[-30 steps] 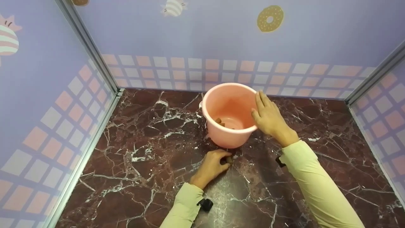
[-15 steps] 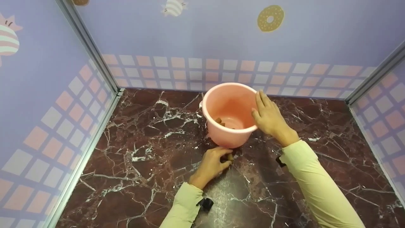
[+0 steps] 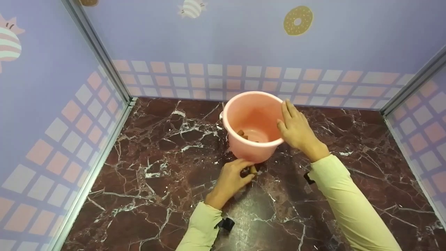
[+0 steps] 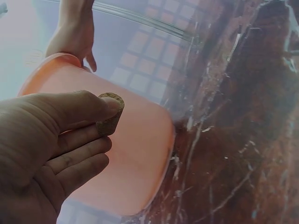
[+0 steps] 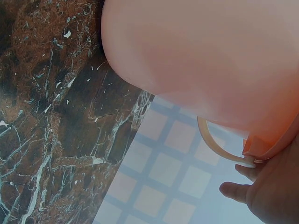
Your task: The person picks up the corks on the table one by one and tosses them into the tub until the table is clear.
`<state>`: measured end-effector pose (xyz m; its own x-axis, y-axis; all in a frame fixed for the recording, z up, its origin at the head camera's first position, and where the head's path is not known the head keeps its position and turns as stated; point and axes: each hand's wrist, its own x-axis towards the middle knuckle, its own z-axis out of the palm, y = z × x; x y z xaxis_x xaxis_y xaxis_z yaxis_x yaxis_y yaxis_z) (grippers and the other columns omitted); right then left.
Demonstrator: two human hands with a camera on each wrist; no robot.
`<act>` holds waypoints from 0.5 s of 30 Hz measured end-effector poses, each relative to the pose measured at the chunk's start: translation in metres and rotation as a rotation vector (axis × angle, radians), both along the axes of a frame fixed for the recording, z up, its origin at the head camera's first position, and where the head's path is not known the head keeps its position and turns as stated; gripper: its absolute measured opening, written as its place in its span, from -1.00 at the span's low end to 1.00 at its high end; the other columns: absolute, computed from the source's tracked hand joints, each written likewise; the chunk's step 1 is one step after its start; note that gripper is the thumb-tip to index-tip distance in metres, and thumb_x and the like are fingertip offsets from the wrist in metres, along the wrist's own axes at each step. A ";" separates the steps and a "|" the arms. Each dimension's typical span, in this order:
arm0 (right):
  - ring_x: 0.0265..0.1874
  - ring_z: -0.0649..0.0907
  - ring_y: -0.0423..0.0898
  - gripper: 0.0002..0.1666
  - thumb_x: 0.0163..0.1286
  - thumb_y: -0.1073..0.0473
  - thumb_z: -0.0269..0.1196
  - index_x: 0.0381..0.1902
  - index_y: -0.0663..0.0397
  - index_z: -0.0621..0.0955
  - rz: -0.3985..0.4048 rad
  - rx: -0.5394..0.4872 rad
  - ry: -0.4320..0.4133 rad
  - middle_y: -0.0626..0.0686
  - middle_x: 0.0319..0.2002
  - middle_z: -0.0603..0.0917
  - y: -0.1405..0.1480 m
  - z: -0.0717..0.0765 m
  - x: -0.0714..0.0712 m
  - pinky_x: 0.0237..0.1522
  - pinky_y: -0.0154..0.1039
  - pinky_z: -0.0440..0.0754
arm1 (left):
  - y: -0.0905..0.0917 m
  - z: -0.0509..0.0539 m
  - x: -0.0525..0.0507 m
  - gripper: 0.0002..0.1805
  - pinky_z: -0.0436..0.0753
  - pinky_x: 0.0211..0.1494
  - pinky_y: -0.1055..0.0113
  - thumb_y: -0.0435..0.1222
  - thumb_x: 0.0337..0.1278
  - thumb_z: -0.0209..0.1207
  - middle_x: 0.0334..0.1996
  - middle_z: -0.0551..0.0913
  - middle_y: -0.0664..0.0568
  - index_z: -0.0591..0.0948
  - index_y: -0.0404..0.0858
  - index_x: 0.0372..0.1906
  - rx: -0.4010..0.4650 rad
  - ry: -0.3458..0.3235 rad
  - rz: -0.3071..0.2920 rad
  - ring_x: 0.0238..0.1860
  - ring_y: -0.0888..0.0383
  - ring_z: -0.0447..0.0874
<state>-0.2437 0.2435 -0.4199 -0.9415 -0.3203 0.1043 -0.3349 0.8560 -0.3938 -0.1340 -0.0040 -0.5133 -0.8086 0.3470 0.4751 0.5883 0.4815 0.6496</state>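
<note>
My left hand [image 3: 230, 179] pinches a small tapered cork stopper [image 4: 110, 116] between its thumb and fingers. In the head view this hand sits low in front of the pink bucket [image 3: 249, 151], the cork [image 3: 253, 170] at its fingertips. The left wrist view shows the cork before the bucket's outer wall, with the other fingers lying below it. The bucket stands upright, and several brown cork pieces [image 3: 241, 134] lie inside on its floor. My right hand [image 3: 298, 130] holds the bucket's right rim, near a pale handle [image 5: 212, 142] seen in the right wrist view.
A dark red marbled tabletop [image 3: 167, 202] stretches round the bucket. Close behind stands a purple wall [image 3: 240, 38] with pink and white squares. A left side wall [image 3: 38, 115] and a right side wall [image 3: 427, 136] enclose the surface.
My left hand has shifted slightly up toward the bucket, still pinching the cork stopper. The right hand and the bucket have stayed in place.
</note>
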 end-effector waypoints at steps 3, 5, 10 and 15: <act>0.64 -0.02 0.38 -0.17 0.69 0.05 -0.11 0.66 0.44 -0.06 0.000 -0.002 0.000 0.39 0.68 -0.13 0.000 0.000 0.000 0.63 0.32 -0.14 | -0.001 0.005 0.001 -0.63 0.73 0.20 0.28 -0.48 0.00 0.57 -0.14 0.82 -0.07 0.79 -0.38 -0.03 -0.001 0.010 0.013 -0.06 -0.01 0.82; 0.64 -0.02 0.38 -0.17 0.69 0.06 -0.11 0.66 0.44 -0.06 0.003 -0.002 0.000 0.40 0.68 -0.14 0.000 0.000 0.000 0.63 0.32 -0.15 | -0.002 0.008 0.001 -0.62 0.73 0.20 0.28 -0.48 0.00 0.56 -0.12 0.82 -0.09 0.78 -0.40 -0.01 0.001 0.016 0.023 -0.05 -0.01 0.82; 0.64 -0.02 0.38 -0.17 0.69 0.05 -0.11 0.66 0.44 -0.06 0.001 -0.001 -0.001 0.40 0.68 -0.13 0.000 0.000 -0.001 0.63 0.31 -0.14 | -0.005 0.014 0.002 -0.60 0.74 0.19 0.27 -0.49 -0.01 0.56 -0.09 0.81 -0.14 0.77 -0.44 0.00 0.014 0.041 0.027 -0.03 -0.04 0.82; 0.64 -0.03 0.37 -0.17 0.70 0.05 -0.12 0.67 0.42 -0.07 -0.002 0.002 -0.004 0.39 0.68 -0.13 0.000 -0.001 -0.001 0.63 0.32 -0.14 | -0.007 0.018 0.002 -0.60 0.73 0.21 0.26 -0.49 0.00 0.56 -0.06 0.80 -0.16 0.76 -0.45 0.00 0.025 0.073 0.023 -0.01 -0.06 0.81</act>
